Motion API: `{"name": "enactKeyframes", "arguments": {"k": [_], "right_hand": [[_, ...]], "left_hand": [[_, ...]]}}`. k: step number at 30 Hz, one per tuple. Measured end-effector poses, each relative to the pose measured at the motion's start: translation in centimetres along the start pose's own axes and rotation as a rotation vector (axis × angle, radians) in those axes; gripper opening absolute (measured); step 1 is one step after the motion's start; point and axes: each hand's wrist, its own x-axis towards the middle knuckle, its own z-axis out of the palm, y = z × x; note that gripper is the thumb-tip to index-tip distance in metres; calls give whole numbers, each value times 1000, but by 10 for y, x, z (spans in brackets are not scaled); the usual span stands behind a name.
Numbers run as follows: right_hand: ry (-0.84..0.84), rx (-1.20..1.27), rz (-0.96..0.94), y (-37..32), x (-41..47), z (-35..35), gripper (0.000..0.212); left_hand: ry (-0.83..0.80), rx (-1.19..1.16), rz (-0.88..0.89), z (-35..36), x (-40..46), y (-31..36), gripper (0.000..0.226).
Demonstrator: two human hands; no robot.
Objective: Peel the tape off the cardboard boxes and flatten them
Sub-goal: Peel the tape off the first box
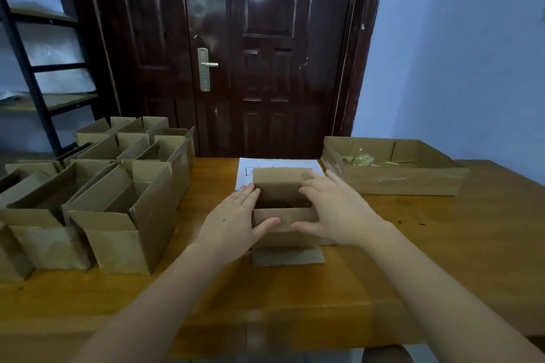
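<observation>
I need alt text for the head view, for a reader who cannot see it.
Two hands, left and right, hold a small open box on a wooden table. Open boxes stand at left; a tray sits at right.

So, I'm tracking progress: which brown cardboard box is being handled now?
The small brown cardboard box at the table's centre, between both hands; the others stand untouched at left.

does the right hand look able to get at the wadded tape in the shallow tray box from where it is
Probably yes. The right hand rests on the small box, and the shallow tray box stands just beyond it to the right, open on top. Nothing lies between them, so the wadded tape looks reachable.
</observation>
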Motion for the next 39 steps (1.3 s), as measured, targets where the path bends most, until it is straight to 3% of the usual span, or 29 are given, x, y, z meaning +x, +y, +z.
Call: {"name": "enactKeyframes", "arguments": {"k": [5,11,18,25,30,33,36,39], "right_hand": [[-5,-21,157,20,-22,22,95],[33,581,315,-6,-29,53,91],[71,434,347,-3,-20,56,92],[137,370,424,-10,-19,51,91],[263,481,520,-17,-22,55,93],[285,634,574,-26,-29,59,96],[239,800,589,-35,-32,63,99],[176,925,536,-38,-26,66,104]], "left_hand": [[22,-45,-19,3,-2,1,94],[72,-199,-29,13,-4,0,85],[68,-124,-48,6,7,3,83],[252,-43,-27,12,4,-4,82],[345,-316,-177,17,-20,-7,97],[234,-509,-258,30,-26,-7,106],[113,-620,-203,38,-22,-5,111],[110,-680,-56,40,-15,2,102]]}}
